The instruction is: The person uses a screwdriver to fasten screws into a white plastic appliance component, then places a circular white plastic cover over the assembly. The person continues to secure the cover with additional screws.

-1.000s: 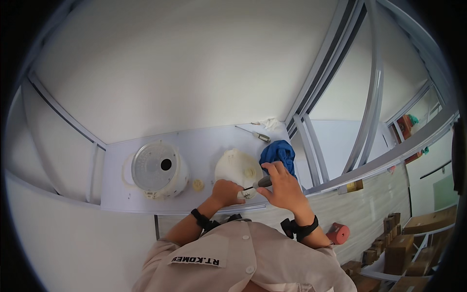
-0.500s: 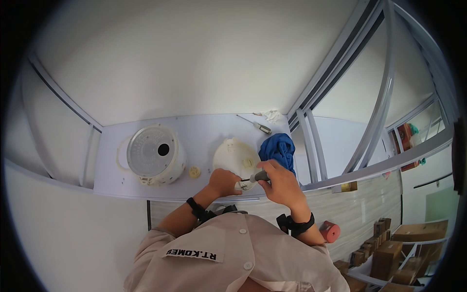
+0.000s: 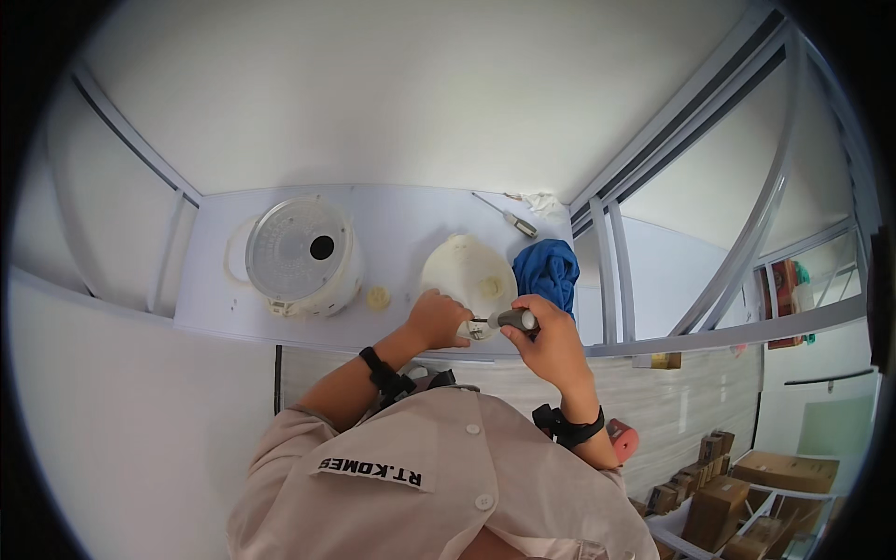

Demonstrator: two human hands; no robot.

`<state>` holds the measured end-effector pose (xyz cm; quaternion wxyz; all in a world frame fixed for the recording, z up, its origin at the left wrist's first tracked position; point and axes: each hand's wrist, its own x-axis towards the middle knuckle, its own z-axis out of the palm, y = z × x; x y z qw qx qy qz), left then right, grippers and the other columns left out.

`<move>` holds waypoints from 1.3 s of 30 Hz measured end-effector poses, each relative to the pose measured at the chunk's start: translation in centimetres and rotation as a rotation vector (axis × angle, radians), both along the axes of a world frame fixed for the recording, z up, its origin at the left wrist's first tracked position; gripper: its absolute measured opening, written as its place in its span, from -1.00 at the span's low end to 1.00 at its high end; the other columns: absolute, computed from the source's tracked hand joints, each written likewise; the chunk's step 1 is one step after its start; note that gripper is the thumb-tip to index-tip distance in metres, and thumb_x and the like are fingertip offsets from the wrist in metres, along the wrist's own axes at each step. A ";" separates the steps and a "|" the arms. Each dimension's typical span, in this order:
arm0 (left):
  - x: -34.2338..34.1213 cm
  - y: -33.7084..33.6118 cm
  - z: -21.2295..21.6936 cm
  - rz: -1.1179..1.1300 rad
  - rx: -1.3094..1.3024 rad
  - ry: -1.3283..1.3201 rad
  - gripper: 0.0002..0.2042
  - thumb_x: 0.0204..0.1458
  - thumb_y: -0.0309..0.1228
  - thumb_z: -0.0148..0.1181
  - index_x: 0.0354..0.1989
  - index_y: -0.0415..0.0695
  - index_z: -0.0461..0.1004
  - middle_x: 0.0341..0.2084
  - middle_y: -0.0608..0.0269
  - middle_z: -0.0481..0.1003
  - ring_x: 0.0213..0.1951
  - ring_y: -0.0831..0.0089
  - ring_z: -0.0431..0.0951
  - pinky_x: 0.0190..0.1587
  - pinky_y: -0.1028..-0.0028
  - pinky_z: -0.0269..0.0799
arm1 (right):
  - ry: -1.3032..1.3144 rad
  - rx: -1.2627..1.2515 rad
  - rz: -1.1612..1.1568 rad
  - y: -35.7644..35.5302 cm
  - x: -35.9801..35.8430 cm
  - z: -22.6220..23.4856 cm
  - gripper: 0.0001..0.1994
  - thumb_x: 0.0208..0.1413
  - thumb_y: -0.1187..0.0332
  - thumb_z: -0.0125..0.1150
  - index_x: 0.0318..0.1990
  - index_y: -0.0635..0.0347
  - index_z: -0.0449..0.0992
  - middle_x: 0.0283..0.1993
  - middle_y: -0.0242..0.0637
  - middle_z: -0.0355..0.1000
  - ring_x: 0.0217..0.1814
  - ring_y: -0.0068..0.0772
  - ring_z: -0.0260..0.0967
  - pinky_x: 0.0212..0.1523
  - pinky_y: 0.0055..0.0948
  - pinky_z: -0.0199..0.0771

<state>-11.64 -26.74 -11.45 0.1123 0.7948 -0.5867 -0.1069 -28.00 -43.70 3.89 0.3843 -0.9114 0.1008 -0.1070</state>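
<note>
My left hand [image 3: 439, 319] grips the near edge of a round white plastic cover [image 3: 455, 268], which looks like an appliance lid and lies on the white table. My right hand [image 3: 551, 343] is closed around the grey handle of a screwdriver [image 3: 519, 320]. Its shaft points left toward the cover's near edge, beside my left fingers; the tip's exact contact is too small to make out. Inside the cover sits a small cream round piece [image 3: 491, 287]. A similar cream cap [image 3: 378, 298] lies on the table to the left.
At the left stands a white round appliance body [image 3: 338, 291], like a rice cooker, topped by a grey disc with a dark hole. Right of the cover are a bunched blue cloth [image 3: 548, 273], a second screwdriver [image 3: 519, 223] and a crumpled white scrap [image 3: 543, 204]. Metal frame bars [image 3: 611, 271] border the table.
The table and its objects sit higher in the picture, as my view has shifted. The screwdriver's handle has swung, so its butt end now shows. Both hands keep their holds.
</note>
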 end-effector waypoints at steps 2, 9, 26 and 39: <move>-0.1 0.1 -0.2 -0.009 -0.030 -0.002 -0.53 -0.12 0.12 0.54 -0.06 0.20 0.76 -0.27 0.34 0.74 -0.17 0.26 0.71 0.01 0.21 0.43 | 0.004 0.000 0.023 0.2 0.0 0.4 -0.62 0.13 0.49 0.53 0.07 0.22 0.54 -0.05 -0.05 0.61 -0.21 0.05 0.63 -0.21 -0.19 0.63; -0.6 -0.1 -0.6 0.000 0.003 0.030 -0.53 -0.12 0.06 0.55 -0.03 0.16 0.75 -0.28 0.32 0.74 -0.16 0.26 0.71 0.04 0.21 0.41 | -0.047 -0.040 0.086 0.0 0.3 0.1 -0.68 0.14 0.56 0.48 0.02 0.23 0.52 -0.10 -0.04 0.57 -0.18 0.10 0.62 -0.21 -0.16 0.64; 0.0 5.2 -0.4 0.155 -0.784 0.077 -0.71 0.03 -0.28 0.53 -0.10 -0.08 0.69 -0.23 0.25 0.61 -0.13 0.22 0.60 -0.02 0.19 0.52 | -0.222 -0.080 0.123 -0.7 1.2 0.3 -0.65 0.10 0.52 0.53 0.03 0.23 0.57 -0.06 -0.05 0.62 -0.10 0.07 0.63 -0.14 -0.22 0.62; 0.0 7.6 -4.5 0.747 -0.541 0.256 -0.77 0.15 -0.39 0.38 -0.03 -0.07 0.65 -0.33 0.25 0.62 -0.35 0.24 0.66 -0.26 0.27 0.59 | -0.387 0.002 0.277 1.1 4.1 -0.8 -0.57 0.06 0.55 0.55 0.09 0.18 0.58 0.04 -0.07 0.65 0.01 0.09 0.65 0.03 -0.19 0.66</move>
